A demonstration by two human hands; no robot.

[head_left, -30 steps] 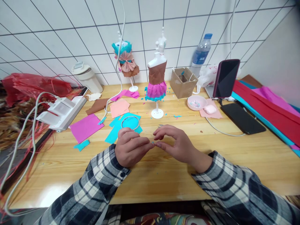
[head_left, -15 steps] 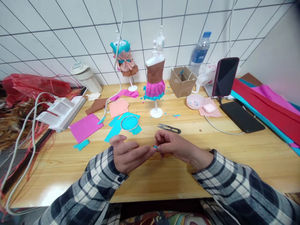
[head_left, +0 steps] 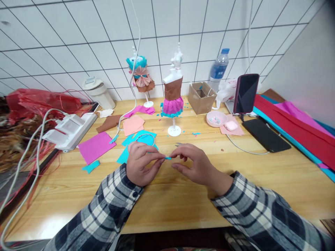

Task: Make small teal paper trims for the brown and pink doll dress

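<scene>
Between thumb and index finger, my left hand (head_left: 145, 164) pinches a small strip of turquoise paper (head_left: 168, 158). My right hand (head_left: 195, 164) has its index fingertip at the strip's other end, while its thumb stands apart below. Thread snips (head_left: 178, 144) lie mostly hidden behind the right hand. Past the left hand, a metal ring (head_left: 154, 138) rests on turquoise paper sheets (head_left: 123, 157). Farther back stands a small white dress form (head_left: 173, 89), wearing a brown top and a pink skirt with a turquoise hem.
A second decorated dress form (head_left: 141, 75) stands behind. Pink paper (head_left: 95, 148) and a power strip (head_left: 75, 127) are at left. At right are a cardboard box (head_left: 201, 103), a pink dish of beads (head_left: 216, 119), a propped phone (head_left: 246, 94), a black phone (head_left: 267, 136) and a water bottle (head_left: 219, 68).
My left hand has turned palm down and now pinches the turquoise strip. The right thumb has come away from it, leaving its fingers spread. The view has tilted upward slightly.
</scene>
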